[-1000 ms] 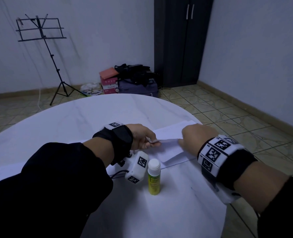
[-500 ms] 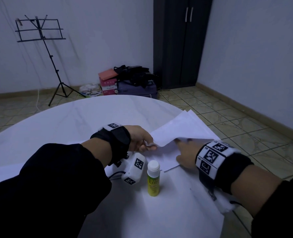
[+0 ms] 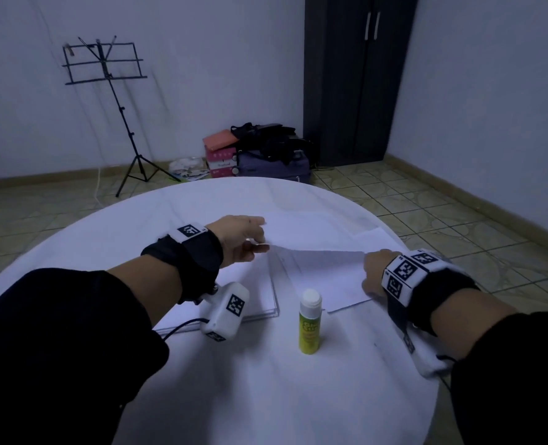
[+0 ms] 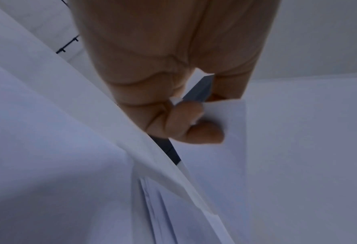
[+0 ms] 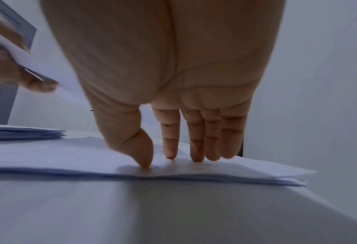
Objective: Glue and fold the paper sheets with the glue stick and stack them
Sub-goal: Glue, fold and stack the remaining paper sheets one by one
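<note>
The paper sheet (image 3: pixel 314 239) is half lifted off the round table (image 3: pixel 266 396), toward its far right edge: its left corner is pinched between thumb and curled fingers of the left hand (image 3: pixel 240 239), while the lower part lies flat under the right hand (image 3: pixel 373 274). In the right wrist view that hand is open, its straight fingertips (image 5: pixel 196 158) and thumb pressing the sheet down onto other sheets beneath it. A thicker stack of paper (image 3: pixel 253 290) lies just to the left, under the left wrist, and the glue stick (image 3: pixel 310 322) stands upright and capped at the near edge of the papers, between the two arms, untouched. It looks like the sheet is being opened or folded over. To do this well, I would keep the right fingertips planted so the lower layer cannot slide, carry the pinched corner over evenly, match the edges before pressing, then run the crease flat from the middle outward. Beyond the table, a music stand (image 3: pixel 105 62) and a dark wardrobe (image 3: pixel 356 78) stand against the walls.
</note>
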The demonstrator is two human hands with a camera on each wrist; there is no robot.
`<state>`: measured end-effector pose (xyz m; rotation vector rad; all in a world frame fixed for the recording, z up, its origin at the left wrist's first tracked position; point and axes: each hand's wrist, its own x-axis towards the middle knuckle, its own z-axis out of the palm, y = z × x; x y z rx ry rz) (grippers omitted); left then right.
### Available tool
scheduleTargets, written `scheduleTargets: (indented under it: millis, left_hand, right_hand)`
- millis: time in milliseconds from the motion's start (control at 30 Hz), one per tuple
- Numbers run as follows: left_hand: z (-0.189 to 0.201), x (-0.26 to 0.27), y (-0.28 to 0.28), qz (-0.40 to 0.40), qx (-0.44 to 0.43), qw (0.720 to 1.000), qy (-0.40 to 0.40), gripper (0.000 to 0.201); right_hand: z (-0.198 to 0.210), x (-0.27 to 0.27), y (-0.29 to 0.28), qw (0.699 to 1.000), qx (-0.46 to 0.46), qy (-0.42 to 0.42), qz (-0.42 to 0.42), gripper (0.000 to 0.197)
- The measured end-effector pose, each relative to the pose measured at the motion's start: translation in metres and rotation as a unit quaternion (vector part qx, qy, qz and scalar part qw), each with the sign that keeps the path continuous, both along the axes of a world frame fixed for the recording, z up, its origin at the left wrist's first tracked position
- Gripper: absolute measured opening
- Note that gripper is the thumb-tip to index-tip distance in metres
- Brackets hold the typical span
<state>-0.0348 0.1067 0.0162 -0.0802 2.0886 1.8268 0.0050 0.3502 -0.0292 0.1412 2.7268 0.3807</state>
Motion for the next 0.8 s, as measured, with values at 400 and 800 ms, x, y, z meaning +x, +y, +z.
scheduleTargets:
  millis: [400,800]
  left_hand:
    - [-0.001,0.104,-0.121,0.134,0.015,0.99,0.032,0.052]
    - [-0.025,0.201,-0.168,-0.109,-0.331,0.937,-0.013,0.06]
  right_hand:
    - [0.02,0.07,-0.04,0.924,-0.376,-0.065,-0.035,0.083]
    - [0.015,0.107,-0.085,0.864,-0.493,0.013,-0.098,0.006]
